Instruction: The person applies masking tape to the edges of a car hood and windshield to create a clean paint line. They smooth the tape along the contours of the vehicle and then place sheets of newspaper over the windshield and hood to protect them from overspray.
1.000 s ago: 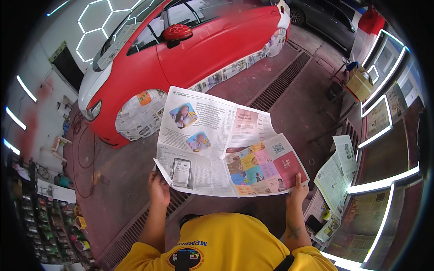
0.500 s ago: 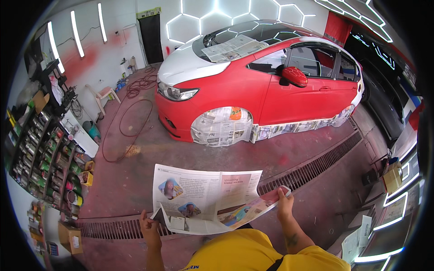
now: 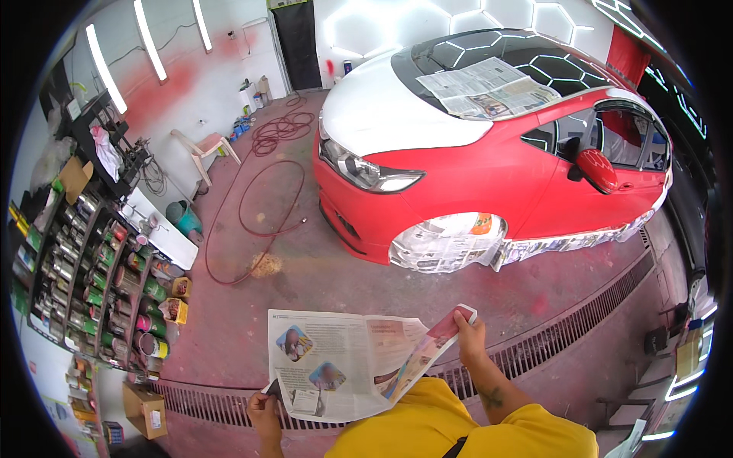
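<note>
An opened newspaper sheet is stretched between my two hands, in front of my yellow shirt. My left hand pinches its lower left corner. Higher up, my right hand grips the right edge, where the paper bends and folds over. Ahead stands a car with a red front bumper and side and a white hood. Newspaper covers its front wheel and runs along the lower sill. More newspaper sheets lie across the windshield.
At left, a rack holds several paint cans, with a cardboard box below it. A red hose coils over the floor near a plastic chair. A floor grate crosses in front of me.
The car and room have shifted right and appear closer in view. The newspaper's right side is now raised and folded further inward by my right hand, while both hands keep hold of it.
</note>
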`<state>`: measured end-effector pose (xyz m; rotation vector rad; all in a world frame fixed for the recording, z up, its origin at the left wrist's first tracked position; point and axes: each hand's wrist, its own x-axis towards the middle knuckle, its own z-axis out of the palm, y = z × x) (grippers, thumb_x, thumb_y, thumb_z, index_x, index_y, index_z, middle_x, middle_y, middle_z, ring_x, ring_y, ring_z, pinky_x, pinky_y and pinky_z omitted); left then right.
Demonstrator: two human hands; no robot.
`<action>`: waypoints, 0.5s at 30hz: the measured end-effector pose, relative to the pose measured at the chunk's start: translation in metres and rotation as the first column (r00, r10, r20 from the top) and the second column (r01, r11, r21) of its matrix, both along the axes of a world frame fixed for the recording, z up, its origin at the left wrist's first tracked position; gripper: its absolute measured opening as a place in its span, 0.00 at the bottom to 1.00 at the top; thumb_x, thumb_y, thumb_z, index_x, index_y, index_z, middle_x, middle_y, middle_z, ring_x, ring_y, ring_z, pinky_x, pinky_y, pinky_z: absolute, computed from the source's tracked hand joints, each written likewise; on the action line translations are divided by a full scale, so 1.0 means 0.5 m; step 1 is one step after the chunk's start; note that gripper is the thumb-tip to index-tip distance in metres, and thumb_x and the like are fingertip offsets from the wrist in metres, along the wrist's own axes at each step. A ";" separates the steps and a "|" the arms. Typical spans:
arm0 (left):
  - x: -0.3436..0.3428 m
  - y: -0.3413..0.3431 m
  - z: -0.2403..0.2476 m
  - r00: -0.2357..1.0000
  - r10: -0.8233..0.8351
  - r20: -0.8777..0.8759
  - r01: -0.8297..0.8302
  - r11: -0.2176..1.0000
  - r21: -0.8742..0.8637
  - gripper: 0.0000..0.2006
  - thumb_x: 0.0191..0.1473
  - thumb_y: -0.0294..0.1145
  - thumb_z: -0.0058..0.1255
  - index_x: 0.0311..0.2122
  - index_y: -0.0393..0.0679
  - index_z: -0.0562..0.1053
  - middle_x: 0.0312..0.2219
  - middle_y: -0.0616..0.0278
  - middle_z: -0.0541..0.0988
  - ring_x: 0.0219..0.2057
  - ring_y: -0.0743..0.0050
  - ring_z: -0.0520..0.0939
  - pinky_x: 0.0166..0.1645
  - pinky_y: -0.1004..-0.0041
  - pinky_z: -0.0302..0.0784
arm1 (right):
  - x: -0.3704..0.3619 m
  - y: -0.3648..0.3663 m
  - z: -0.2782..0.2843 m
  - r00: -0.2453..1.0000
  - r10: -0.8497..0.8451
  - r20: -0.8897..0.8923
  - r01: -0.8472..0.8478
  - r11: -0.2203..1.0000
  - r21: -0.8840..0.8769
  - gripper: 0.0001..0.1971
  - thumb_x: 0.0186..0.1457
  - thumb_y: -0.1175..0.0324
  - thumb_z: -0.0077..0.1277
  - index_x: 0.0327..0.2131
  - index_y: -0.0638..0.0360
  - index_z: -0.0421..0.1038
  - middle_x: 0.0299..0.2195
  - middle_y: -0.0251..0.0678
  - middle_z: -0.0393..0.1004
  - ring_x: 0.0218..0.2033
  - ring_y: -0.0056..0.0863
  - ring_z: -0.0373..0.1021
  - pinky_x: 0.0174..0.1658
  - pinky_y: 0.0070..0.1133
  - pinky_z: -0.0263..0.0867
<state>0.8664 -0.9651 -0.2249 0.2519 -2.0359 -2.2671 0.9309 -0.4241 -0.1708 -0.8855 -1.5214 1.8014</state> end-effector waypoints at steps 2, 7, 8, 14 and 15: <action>-0.120 -0.054 0.024 0.995 -0.040 0.091 0.045 0.998 -0.052 0.07 0.58 0.13 0.58 0.40 0.35 0.78 0.42 0.58 0.87 0.39 0.76 0.84 0.50 0.75 0.78 | -0.144 0.004 0.031 0.999 0.014 0.049 -0.012 0.999 -0.041 0.08 0.68 0.68 0.60 0.42 0.64 0.83 0.35 0.29 0.82 0.36 0.18 0.75 0.39 0.22 0.70; -0.354 -0.041 0.173 0.995 -0.081 0.066 0.090 0.985 -0.150 0.11 0.60 0.17 0.60 0.48 0.31 0.79 0.39 0.60 0.87 0.37 0.75 0.86 0.46 0.74 0.81 | -0.509 -0.001 0.169 0.966 0.212 0.148 -0.206 0.977 -0.059 0.09 0.69 0.66 0.59 0.47 0.59 0.81 0.35 0.27 0.80 0.34 0.18 0.74 0.37 0.23 0.70; -0.414 -0.045 0.179 0.994 -0.094 0.059 0.103 0.979 -0.178 0.11 0.60 0.17 0.60 0.48 0.31 0.79 0.39 0.59 0.87 0.37 0.75 0.86 0.46 0.74 0.81 | -0.586 -0.007 0.196 0.945 0.250 0.210 -0.241 0.968 -0.068 0.09 0.69 0.65 0.59 0.48 0.57 0.81 0.35 0.27 0.80 0.34 0.17 0.74 0.36 0.22 0.70; -0.821 -0.043 0.203 0.966 -0.252 0.063 0.260 0.944 -0.205 0.12 0.60 0.17 0.61 0.48 0.32 0.79 0.38 0.59 0.87 0.37 0.75 0.86 0.46 0.74 0.81 | -1.006 -0.038 0.219 0.875 0.459 0.155 -0.449 0.888 -0.097 0.12 0.68 0.61 0.61 0.47 0.58 0.80 0.30 0.25 0.74 0.29 0.16 0.69 0.29 0.24 0.65; -0.902 -0.059 0.206 0.958 -0.281 0.049 0.285 0.933 -0.219 0.12 0.60 0.17 0.61 0.48 0.32 0.79 0.38 0.59 0.87 0.37 0.75 0.86 0.46 0.74 0.81 | -1.086 -0.048 0.229 0.873 0.470 0.128 -0.461 0.882 -0.094 0.12 0.68 0.61 0.61 0.47 0.58 0.79 0.30 0.26 0.74 0.29 0.17 0.69 0.29 0.24 0.65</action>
